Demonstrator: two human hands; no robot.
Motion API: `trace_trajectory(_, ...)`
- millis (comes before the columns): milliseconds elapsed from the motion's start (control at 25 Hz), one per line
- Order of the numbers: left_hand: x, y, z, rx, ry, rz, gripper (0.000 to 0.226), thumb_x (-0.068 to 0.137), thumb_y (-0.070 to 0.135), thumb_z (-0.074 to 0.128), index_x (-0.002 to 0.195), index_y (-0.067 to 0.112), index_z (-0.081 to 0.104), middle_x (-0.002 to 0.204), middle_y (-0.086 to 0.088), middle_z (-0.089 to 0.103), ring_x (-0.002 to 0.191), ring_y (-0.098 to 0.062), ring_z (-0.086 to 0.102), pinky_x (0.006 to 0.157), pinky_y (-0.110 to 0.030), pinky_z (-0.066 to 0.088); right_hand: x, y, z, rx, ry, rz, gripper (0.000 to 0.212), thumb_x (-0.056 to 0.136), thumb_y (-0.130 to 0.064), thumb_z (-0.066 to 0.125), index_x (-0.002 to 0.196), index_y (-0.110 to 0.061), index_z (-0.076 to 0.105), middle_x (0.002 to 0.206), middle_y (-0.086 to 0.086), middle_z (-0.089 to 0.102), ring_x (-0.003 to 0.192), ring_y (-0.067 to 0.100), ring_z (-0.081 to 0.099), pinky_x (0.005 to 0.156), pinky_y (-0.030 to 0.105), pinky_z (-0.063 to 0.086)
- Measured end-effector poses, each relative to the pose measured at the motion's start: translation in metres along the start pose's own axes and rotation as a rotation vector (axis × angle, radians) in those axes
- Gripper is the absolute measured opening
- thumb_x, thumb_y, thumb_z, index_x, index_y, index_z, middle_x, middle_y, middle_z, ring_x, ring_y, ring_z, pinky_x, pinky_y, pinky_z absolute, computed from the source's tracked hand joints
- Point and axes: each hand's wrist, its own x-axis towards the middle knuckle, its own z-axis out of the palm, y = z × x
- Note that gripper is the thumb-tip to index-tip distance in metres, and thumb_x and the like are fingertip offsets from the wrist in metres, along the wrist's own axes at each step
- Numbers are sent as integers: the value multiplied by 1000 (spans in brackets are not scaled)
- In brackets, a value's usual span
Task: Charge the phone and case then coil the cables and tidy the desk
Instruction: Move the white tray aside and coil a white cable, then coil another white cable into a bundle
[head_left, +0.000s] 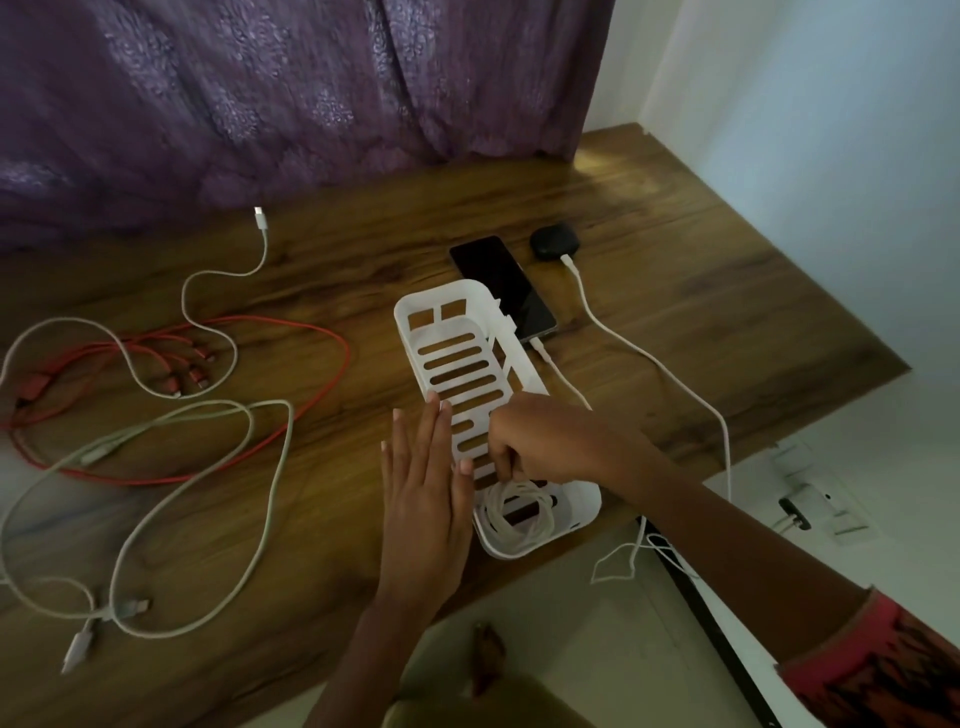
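A white slotted basket (415, 314) lies on the wooden desk (701, 312). A coiled white cable (511, 512) sits in its near end. My right hand (545, 441) reaches into the basket with fingers curled down just above the coil; whether it still pinches the cable is unclear. My left hand (423, 499) lies flat with straight fingers against the basket's left side. Beyond the basket a black phone (498, 280) lies with a white cable (556, 369) plugged in. A black earbud case (553, 241) has another white cable (649, 358) attached.
Loose on the desk's left are a red multi-head cable (291, 327) and two white cables (218, 291) (270, 493) in tangled loops. A purple curtain (260, 104) hangs behind. A wall socket with chargers (800, 493) is low on the right.
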Motion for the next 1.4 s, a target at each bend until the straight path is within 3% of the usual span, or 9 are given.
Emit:
trace_trajectory(240, 0, 2, -2, -8, 4, -8, 54, 94, 50, 8, 146, 33, 4, 155, 18, -3, 143, -5, -13, 114, -21, -12, -15, 4, 9, -94, 116, -9, 19, 90, -7, 49, 97, -5, 67, 98, 13, 65, 92, 29, 60, 74, 31, 41)
trace_trajectory(400, -2, 6, -4, -58, -1, -3, 52, 94, 52, 6, 144, 36, 3, 154, 18, -2, 142, -2, -14, 111, -14, -14, -20, 6, 14, 9, 183, -8, 24, 90, -4, 49, 104, -9, 67, 103, 12, 65, 97, 28, 59, 83, 34, 46)
trace_trajectory(520, -5, 5, -12, -61, -16, 13, 55, 92, 55, 4, 144, 35, 3, 154, 18, -3, 142, -1, -14, 112, -18, -12, -23, 5, 16, 110, 200, 66, 30, 94, -10, 50, 122, -15, 60, 124, 9, 59, 111, 23, 57, 96, 35, 48)
trace_trajectory(840, -20, -28, -93, -27, 87, 19, 51, 94, 49, 12, 143, 34, 12, 152, 21, 2, 141, 3, -12, 114, -20, -5, -9, -77, 1, 290, 633, -98, 26, 93, -19, 53, 117, -15, 64, 111, 1, 68, 100, 6, 61, 89, 20, 46)
trace_trajectory(960, -32, -56, -136, -8, 162, -31, 53, 92, 52, 12, 142, 34, 16, 151, 22, 5, 141, 4, -11, 115, -20, -3, 17, -129, 5, 300, 606, -176, 27, 93, -24, 54, 119, -20, 62, 112, -4, 67, 101, 5, 60, 90, 23, 48)
trace_trajectory(1120, -58, -105, -185, 38, 269, -58, 55, 92, 51, 15, 142, 28, 22, 147, 27, 7, 141, 3, -6, 116, -24, 5, 54, -191, 25, 329, 597, -245, 26, 91, -24, 57, 115, -18, 64, 107, -4, 69, 94, 3, 60, 79, 14, 46)
trace_trajectory(1200, -70, -127, -202, 40, 324, -82, 56, 92, 50, 16, 142, 27, 26, 148, 22, 11, 142, 0, -2, 115, -25, 9, 71, -215, 39, 331, 568, -256, 28, 90, -20, 58, 118, -16, 63, 109, -3, 68, 99, 7, 61, 83, 19, 47)
trace_trajectory(1280, -77, -143, -212, 39, 355, -132, 53, 91, 49, 19, 139, 29, 29, 147, 17, 18, 143, -7, 6, 112, -26, 13, 84, -231, 55, 305, 542, -245, 31, 90, -17, 58, 121, -17, 60, 110, -3, 64, 103, 11, 59, 85, 24, 47)
trace_trajectory(1400, -84, -161, -217, 86, 423, -150, 53, 88, 37, 31, 129, 10, 51, 139, 0, 45, 135, -20, 31, 107, -32, 26, 101, -247, 77, 174, 528, -200, 41, 91, -17, 55, 131, -24, 51, 110, -4, 59, 102, 11, 54, 79, 23, 42)
